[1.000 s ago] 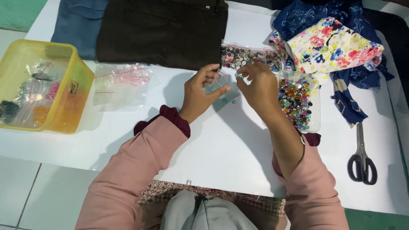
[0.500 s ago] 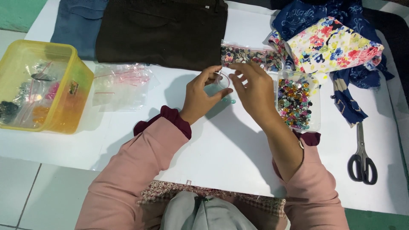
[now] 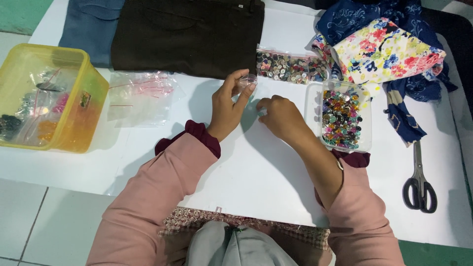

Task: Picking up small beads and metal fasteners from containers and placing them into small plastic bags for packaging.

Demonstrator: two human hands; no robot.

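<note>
— Fingers of the left hand [image 3: 227,104] are pinched shut on a small clear plastic piece [image 3: 248,80], thumb on one side and fingertips on the other, lifted a little above the white table [image 3: 256,167]. Do you see what it is?

— Not for certain. It is see-through and small, perhaps a lid or a little bag; I cannot tell which. It sits just below the edge of the dark brown cloth [image 3: 187,34], near the zip bag of mixed buttons [image 3: 288,66].

— And the right hand [image 3: 282,117]?

— Its fingers are curled in, knuckles up, resting low on the table just right of the left hand. Whether they grip anything I cannot tell; the fingertips are tucked under. The two hands are near but apart.

— What lies around them?

— Just beside the right hand stands a clear rectangular tub of bright coloured beads [image 3: 341,118]. Behind it is a heap of fabric, a floral piece [image 3: 389,51] on top of dark blue patterned cloth [image 3: 345,17]. Black-handled scissors [image 3: 420,180] lie well off to the right.

— On the left side?

— A pile of empty clear zip bags [image 3: 140,96] with red seals lies left of the left hand, and further out a yellow translucent box [image 3: 64,103] holds more small bags of bits. A folded blue cloth [image 3: 91,24] lies next to the brown one. Both arms wear pink sleeves with maroon cuffs.
</note>
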